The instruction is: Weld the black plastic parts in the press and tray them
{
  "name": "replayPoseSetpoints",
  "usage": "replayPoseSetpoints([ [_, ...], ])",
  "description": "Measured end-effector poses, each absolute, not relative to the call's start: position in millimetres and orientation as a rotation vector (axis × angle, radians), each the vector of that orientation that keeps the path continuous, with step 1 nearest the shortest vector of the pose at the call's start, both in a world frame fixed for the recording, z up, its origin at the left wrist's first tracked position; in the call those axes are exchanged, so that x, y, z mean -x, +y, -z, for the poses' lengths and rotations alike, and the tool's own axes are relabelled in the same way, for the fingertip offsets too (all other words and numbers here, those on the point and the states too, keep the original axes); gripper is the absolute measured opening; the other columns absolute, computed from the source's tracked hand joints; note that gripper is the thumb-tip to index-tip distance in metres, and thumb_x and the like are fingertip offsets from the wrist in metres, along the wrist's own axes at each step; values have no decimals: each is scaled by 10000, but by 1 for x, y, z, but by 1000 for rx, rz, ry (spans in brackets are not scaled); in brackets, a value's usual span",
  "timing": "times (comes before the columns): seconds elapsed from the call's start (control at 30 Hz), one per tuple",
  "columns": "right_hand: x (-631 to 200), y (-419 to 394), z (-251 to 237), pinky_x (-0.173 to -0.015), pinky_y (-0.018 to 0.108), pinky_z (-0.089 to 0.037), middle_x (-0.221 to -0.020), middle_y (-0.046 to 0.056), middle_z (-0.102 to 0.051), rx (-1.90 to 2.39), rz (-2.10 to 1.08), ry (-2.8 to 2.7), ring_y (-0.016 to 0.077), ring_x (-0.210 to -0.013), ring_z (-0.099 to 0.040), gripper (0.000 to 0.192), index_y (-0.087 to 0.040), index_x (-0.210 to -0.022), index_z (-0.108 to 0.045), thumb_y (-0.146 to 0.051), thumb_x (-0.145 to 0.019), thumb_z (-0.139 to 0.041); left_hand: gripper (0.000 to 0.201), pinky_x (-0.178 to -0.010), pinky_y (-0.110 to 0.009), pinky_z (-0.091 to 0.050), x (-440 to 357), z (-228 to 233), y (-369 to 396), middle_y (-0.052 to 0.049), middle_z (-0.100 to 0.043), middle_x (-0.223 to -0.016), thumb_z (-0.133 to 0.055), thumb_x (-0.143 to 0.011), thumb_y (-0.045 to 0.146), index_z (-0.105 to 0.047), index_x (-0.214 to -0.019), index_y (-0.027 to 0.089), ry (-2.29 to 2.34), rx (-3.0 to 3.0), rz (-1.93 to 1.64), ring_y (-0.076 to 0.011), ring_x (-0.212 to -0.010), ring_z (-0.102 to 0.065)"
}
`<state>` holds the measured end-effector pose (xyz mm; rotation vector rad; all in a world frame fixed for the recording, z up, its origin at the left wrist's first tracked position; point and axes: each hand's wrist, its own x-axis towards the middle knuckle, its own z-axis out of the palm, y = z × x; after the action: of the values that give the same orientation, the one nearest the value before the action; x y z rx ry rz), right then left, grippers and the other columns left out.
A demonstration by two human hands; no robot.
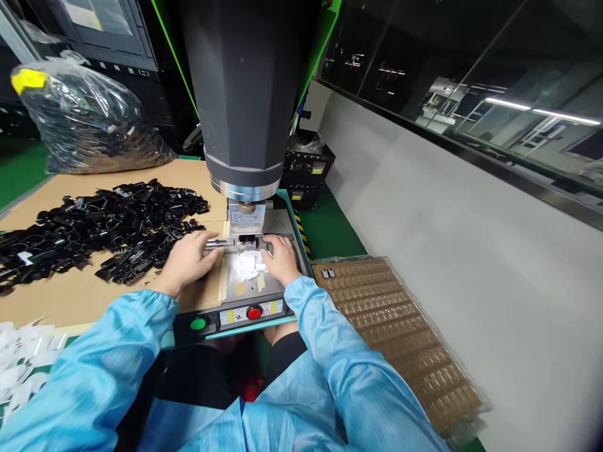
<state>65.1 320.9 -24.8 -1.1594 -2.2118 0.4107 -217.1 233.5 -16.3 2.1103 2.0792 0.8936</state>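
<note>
My left hand (188, 258) rests on the base plate of a press machine (245, 94), fingers pinching a small black part (221, 242) beside the metal fixture (248, 240) under the horn. My right hand (281, 256) lies on the other side of the fixture, fingertips touching its right end. A small heap of white parts (248, 266) sits on the plate between my two hands. Whether the right hand grips anything is hidden by its fingers.
A big pile of black plastic parts (94, 229) covers the cardboard sheet (70, 295) at left, a clear bag of more parts (85, 122) behind. White pieces (19, 361) lie near left. A brown blister tray (400, 333) sits at right. Green (198, 324) and red (254, 312) buttons front the machine.
</note>
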Motion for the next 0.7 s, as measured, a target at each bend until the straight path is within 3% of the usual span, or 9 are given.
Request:
replayPoseSetpoints([
  [0.2,-26,344,18,-1037,415,-521,-1186,145,-744,1336,-465,-2295,315,-1189,-619,348,-167,-1257,-685,-367,-983,-764,440,-975,-468,-522,168,27,286,-142,-744,-1063,-695,-881,551,-770,-1125,193,1812,-1869,-1029,-338,-1018,-661],
  [0.37,-20,352,21,-1049,394,-507,-1177,125,-759,1282,-542,-2300,292,-1155,-630,288,-171,-1235,-702,-323,-992,-735,500,-958,-423,-551,168,32,298,-130,-778,-1183,-758,-845,581,-801,-1176,209,1684,-1749,-1086,-298,-1008,-697],
  [0.53,-16,358,17,-959,352,-545,-1056,82,-778,1244,-713,-2127,258,-1023,-699,170,-191,-1086,-756,-264,-932,-745,569,-906,-405,-571,167,26,299,-109,-804,-1002,-808,-803,657,-826,-1112,180,1645,-1538,-1158,-284,-905,-714],
  [0.7,-32,337,29,-850,300,-589,-908,8,-768,1208,-1065,-1727,180,-834,-719,268,-198,-1141,-744,-197,-876,-708,785,-841,-382,-595,149,26,256,-131,-800,-1021,-814,-782,745,-765,-1270,132,1599,-1244,-1322,-260,-887,-728],
])
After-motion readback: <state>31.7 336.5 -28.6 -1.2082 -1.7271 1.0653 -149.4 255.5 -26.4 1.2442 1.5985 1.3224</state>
